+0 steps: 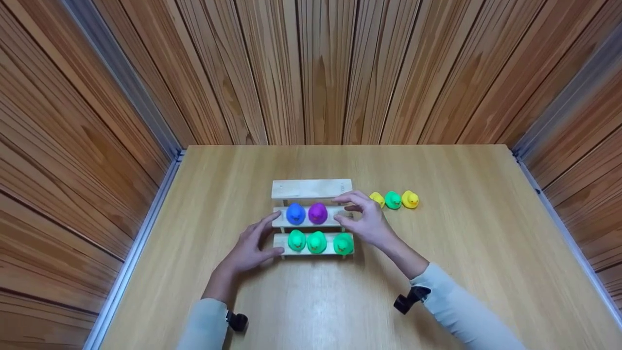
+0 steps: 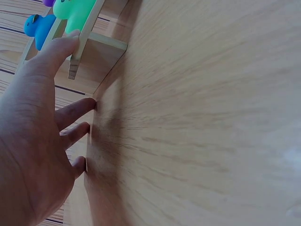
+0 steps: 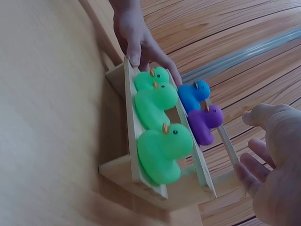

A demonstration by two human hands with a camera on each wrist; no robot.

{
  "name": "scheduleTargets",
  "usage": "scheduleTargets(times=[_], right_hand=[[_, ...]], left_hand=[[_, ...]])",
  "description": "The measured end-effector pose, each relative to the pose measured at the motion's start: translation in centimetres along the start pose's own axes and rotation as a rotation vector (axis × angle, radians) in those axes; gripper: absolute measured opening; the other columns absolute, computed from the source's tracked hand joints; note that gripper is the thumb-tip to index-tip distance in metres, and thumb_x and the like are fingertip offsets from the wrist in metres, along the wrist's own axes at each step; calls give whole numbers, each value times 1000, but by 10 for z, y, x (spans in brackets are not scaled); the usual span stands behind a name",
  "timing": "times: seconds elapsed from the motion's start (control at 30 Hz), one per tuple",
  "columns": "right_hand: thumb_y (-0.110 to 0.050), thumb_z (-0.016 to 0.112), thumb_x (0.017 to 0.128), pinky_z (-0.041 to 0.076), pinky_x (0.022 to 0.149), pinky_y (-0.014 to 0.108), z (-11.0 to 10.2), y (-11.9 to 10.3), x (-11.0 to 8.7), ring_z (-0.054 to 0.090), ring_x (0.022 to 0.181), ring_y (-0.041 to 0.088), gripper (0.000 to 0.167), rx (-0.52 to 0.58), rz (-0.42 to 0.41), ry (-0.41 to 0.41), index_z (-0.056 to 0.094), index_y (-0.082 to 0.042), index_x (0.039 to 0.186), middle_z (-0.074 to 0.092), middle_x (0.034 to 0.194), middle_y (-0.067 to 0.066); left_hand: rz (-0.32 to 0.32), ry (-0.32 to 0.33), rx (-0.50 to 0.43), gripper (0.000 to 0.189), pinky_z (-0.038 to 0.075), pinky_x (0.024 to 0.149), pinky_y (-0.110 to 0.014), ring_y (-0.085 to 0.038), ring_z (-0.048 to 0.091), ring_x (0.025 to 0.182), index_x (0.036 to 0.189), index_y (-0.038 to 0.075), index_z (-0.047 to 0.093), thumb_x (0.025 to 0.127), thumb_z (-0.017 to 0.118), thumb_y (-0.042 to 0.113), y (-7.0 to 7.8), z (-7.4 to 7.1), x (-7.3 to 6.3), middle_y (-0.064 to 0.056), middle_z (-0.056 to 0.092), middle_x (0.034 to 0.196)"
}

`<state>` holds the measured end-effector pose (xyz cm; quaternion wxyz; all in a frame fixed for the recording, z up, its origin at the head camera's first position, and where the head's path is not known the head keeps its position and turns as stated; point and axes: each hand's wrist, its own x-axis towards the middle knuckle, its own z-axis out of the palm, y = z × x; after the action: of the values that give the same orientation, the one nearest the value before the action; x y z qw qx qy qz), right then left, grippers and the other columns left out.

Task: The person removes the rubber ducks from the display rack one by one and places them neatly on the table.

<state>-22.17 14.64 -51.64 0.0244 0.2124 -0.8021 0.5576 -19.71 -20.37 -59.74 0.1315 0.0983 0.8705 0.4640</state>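
Observation:
A pale wooden three-step stand rests on the table. On its middle step sit a blue toy duck and a purple toy duck, side by side. Three green toy ducks line the lowest step, the rightmost set a little apart. My left hand is at the stand's left end, its thumb touching the lowest step and the other fingers loosely spread. At the right end of the middle step, my right hand has its thumb and fingers apart, with nothing between them.
Right of the stand, beyond my right hand, a green duck stands between two yellow ducks; the left yellow one is partly hidden. The stand's top step carries no duck. Wood-panelled walls border the table's back and sides.

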Motion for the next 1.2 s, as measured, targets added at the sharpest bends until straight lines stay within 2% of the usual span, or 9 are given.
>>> scheduleTargets(times=[0.13,0.37,0.53,0.73,0.97,1.2], right_hand=[[0,85,98,61,115,58,7,-3,2,71,131,43,36,15,0,-17,79,-1,133,73,135,24],[-3,84,99,60,117,59,21,-3,7,70,134,43,38,54,12,-46,77,0,136,74,137,21],[-5,86,98,62,115,56,28,1,10,73,130,41,35,50,39,-42,79,-2,133,75,134,20],[-3,85,99,63,115,47,37,7,13,73,132,41,34,78,53,-73,79,-2,132,73,136,22],[-5,83,101,63,115,46,39,7,13,72,132,38,32,69,86,-94,79,-4,132,71,136,20],[-4,86,98,64,113,42,41,7,13,72,127,32,30,56,104,-88,80,-5,128,71,131,19]], left_hand=[[-6,1,4,90,25,135,-80,-40,30,171,166,71,28,98,84,56,-1,0,0,-5,44,181],[0,3,-7,91,24,137,-77,-39,33,169,166,68,30,98,87,50,-3,0,-1,-5,54,176],[-5,7,-10,90,26,136,-78,-40,34,169,164,71,30,98,87,51,-2,0,-1,-7,52,177],[-7,2,-9,89,24,136,-78,-39,33,170,164,72,30,98,86,53,-2,1,1,-5,52,177],[-31,-5,-12,90,20,137,-79,-39,29,173,165,71,29,98,86,54,0,1,1,-2,50,179],[-14,3,11,91,23,137,-79,-41,31,171,168,65,30,98,86,53,-1,1,0,-6,49,179]])
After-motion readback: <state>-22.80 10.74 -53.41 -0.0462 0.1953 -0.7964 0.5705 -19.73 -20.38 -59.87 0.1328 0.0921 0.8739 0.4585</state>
